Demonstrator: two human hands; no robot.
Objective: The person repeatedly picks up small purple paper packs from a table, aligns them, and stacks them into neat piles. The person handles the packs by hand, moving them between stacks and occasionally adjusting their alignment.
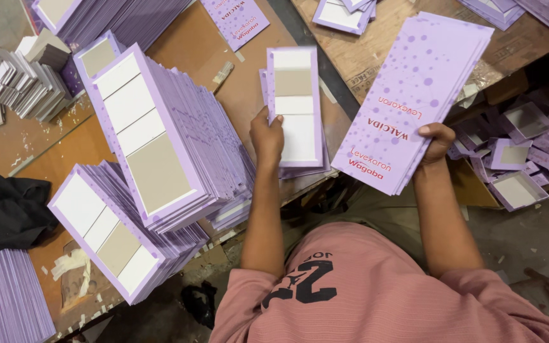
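Two hands work over the brown bench (192, 38): the left hand (266, 136) grips a flat lilac card panel with white and grey rectangles (295, 105) at centre, while the right hand (436, 141) clasps a fanned stack of lilac dotted printed sheets (414, 95) at the right.

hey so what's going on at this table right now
A person in a pink shirt is handling purple printed card sheets at a brown worktable. The left hand grips one card with its white and grey panelled back up, over a small pile. The right hand holds a fanned stack of cards, printed side up. Tall stacks of the same cards sit to the left, and folded purple box trays lie heaped on the right.
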